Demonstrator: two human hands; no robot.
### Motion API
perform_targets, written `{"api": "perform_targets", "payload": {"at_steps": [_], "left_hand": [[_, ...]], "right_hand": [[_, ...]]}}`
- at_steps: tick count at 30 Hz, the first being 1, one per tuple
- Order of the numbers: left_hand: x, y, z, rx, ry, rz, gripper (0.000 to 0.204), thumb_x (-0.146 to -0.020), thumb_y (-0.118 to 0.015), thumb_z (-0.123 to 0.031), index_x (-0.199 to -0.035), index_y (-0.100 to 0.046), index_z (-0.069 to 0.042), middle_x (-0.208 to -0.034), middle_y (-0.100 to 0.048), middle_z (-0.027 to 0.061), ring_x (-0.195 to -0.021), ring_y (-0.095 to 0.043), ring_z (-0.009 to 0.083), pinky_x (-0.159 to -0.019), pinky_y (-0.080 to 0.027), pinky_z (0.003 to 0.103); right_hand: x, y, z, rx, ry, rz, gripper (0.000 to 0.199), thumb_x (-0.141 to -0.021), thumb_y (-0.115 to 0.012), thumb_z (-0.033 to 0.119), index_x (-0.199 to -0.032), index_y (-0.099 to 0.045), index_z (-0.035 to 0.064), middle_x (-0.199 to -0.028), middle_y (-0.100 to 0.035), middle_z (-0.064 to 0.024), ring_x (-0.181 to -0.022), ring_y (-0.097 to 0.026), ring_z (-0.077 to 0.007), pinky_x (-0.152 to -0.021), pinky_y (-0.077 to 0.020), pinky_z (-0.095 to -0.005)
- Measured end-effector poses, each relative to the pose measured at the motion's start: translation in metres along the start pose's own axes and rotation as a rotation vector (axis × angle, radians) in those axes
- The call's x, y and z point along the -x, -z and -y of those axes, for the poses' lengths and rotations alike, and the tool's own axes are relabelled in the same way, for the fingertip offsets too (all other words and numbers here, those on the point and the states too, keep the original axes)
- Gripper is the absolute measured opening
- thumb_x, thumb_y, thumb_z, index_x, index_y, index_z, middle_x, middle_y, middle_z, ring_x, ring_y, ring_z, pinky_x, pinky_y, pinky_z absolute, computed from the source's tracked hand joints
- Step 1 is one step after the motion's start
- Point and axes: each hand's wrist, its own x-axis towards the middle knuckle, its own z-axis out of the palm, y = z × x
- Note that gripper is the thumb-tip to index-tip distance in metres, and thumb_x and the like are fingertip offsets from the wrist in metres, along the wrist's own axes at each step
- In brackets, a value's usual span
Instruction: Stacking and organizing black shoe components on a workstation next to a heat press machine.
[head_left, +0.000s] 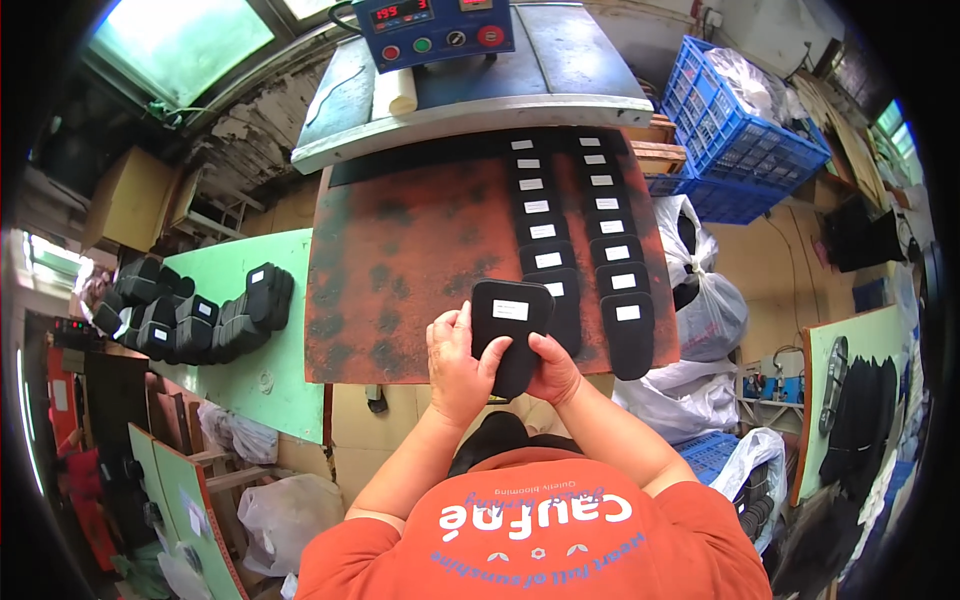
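At the far left we see a green worktop (285, 300) carrying a heap of stacked black insoles (190, 312), each with a small white label, not yet laid out. Just right of it sits the rust-coloured press pad (400, 270), its left and middle parts bare, under the grey plate of a heat press (470, 90) with a blue control box (432, 30) at its back.

Near the front edge of the pad our left hand (455, 365) and right hand (553, 368) hold one black insole (508, 335) between them, label side up and tilted. The left fingers are clenched round its left edge with the thumb on top; the right fingers grasp its lower right edge from beneath. This insole hovers just over the front end of the left row, touching or all but touching the piece below; we cannot tell which.

Further right two rows of labelled insoles (575, 230) lie overlapping along the pad's right side, reaching back under the plate. By our judgement the right row is filled to the front and the left row is near done, the held piece being among its last, while the left of the pad and the heap remain to be dealt with.

Beyond the pad stand white plastic bags (705, 300) and a blue crate (745, 130).
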Motion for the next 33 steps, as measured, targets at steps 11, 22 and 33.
{"api": "perform_targets", "payload": {"at_steps": [11, 22, 33], "left_hand": [[0.01, -0.034, -0.05, 0.086, -0.182, 0.088, 0.063, -0.069, -0.077, -0.026, -0.119, -0.052, 0.004, -0.101, -0.051, 0.0135, -0.068, -0.058, 0.0237, -0.057, -0.05, 0.031], [0.019, -0.053, -0.069, 0.159, -0.329, 0.112, 0.049, -0.073, -0.074, -0.02, -0.111, -0.055, 0.004, -0.097, -0.055, 0.012, -0.076, -0.058, 0.0224, -0.061, -0.05, 0.03], [0.008, -0.079, -0.002, 0.856, 0.766, 0.478, 0.012, -0.087, -0.058, -0.009, -0.093, -0.055, 0.001, -0.068, -0.057, 0.001, -0.051, -0.05, 0.0038, -0.045, -0.042, 0.018]], "right_hand": [[0.079, 0.02, 0.023, 0.149, 0.201, -0.041, 0.072, -0.072, -0.071, 0.027, -0.13, -0.037, -0.0007, -0.123, -0.05, -0.0139, -0.112, -0.053, -0.0258, -0.094, -0.0449, -0.0367], [0.112, 0.025, 0.024, 0.164, 0.316, -0.161, 0.07, -0.071, -0.072, 0.024, -0.128, -0.04, -0.0015, -0.12, -0.052, -0.0137, -0.108, -0.055, -0.0253, -0.094, -0.0452, -0.0367], [0.144, 0.029, 0.051, 0.007, 0.399, -0.114, 0.073, -0.072, -0.065, 0.03, -0.129, -0.036, -0.0048, -0.119, -0.05, -0.0248, -0.102, -0.057, -0.036, -0.086, -0.0489, -0.0402]]}}
